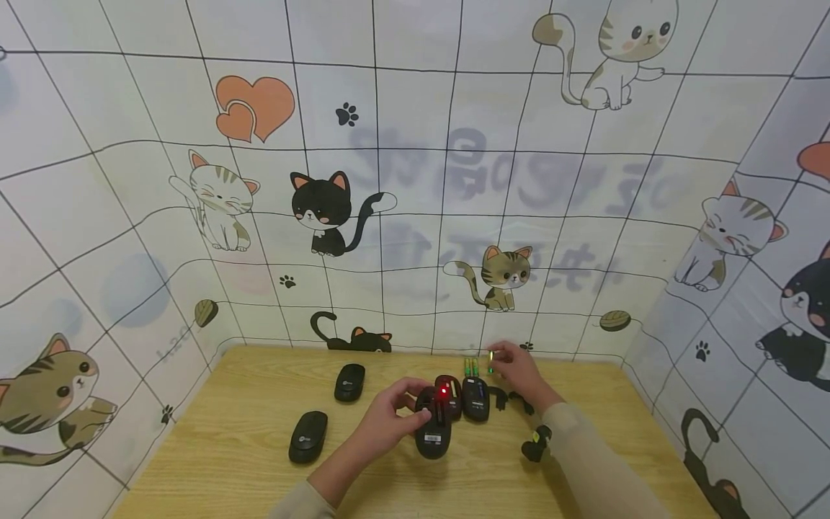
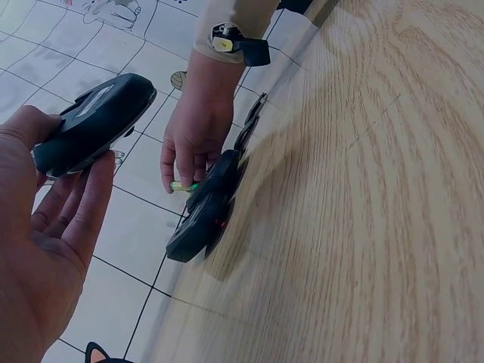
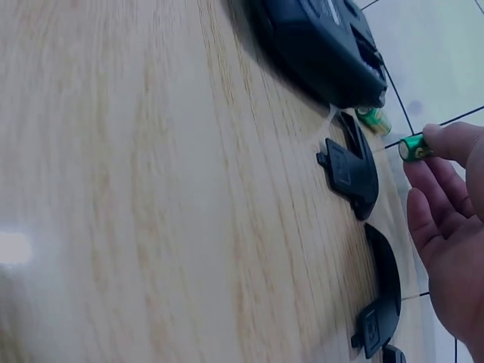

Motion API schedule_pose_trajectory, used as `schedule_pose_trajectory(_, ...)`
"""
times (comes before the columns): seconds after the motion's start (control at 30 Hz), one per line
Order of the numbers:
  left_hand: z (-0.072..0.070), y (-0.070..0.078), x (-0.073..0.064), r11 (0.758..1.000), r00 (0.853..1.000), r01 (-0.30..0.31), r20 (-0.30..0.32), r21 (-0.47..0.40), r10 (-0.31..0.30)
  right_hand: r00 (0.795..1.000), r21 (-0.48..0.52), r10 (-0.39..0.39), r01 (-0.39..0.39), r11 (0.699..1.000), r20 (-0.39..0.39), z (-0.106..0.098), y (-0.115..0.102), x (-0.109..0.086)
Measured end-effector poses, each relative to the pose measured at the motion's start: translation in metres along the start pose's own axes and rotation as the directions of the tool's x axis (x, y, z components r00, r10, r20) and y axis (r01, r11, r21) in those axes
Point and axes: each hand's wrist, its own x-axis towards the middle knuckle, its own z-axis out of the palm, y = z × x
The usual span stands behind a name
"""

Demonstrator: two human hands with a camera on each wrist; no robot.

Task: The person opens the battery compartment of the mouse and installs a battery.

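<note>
My left hand (image 1: 393,417) grips a black computer mouse (image 1: 432,438) above the table, its underside with a white label toward the head camera. Between thumb and fingers, my right hand (image 1: 519,369) pinches a small green battery (image 3: 414,148) near the table's back edge. Two more green batteries (image 1: 471,367) lie just left of that hand. Below them rests an upturned black mouse (image 1: 476,401). Beside it, partly hidden behind the held mouse, is another upturned mouse (image 1: 452,405) with a red glow. Black battery covers (image 3: 350,178) lie near my right hand.
Two black mice, one farther back (image 1: 349,382) and one nearer (image 1: 308,437), sit on the left of the wooden table (image 1: 240,418). A wall covering printed with cats (image 1: 415,180) rises behind the table. A black wrist camera (image 1: 537,444) is on the right sleeve.
</note>
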Motion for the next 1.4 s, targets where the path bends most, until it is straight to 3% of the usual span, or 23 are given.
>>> schedule_pose_trajectory(0.27, 0.000, 0.003, -0.001, 1.000, 1.000, -0.003, -0.003, 0.001, 0.003, 0.999, 0.035, -0.003, 0.004, 0.999, -0.043, 0.002, -0.008, -0.005)
schedule_pose_trajectory(0.87, 0.000, 0.006, -0.001, 1.000, 1.000, -0.012, 0.002, -0.015, 0.012, 0.998, 0.118, -0.061, 0.064, 0.991, -0.034, 0.013, -0.047, -0.030)
schedule_pose_trajectory(1.13, 0.000, 0.005, -0.001, 1.000, 1.000, -0.011, 0.007, -0.015, 0.011, 0.993, 0.169, -0.115, 0.114, 0.979, -0.003, 0.025, -0.070, -0.044)
schedule_pose_trajectory(1.4, 0.000, 0.003, 0.000, 1.000, 1.000, -0.007, 0.006, -0.017, 0.007, 0.993, 0.184, -0.108, 0.096, 0.978, 0.055, 0.029, -0.084, -0.057)
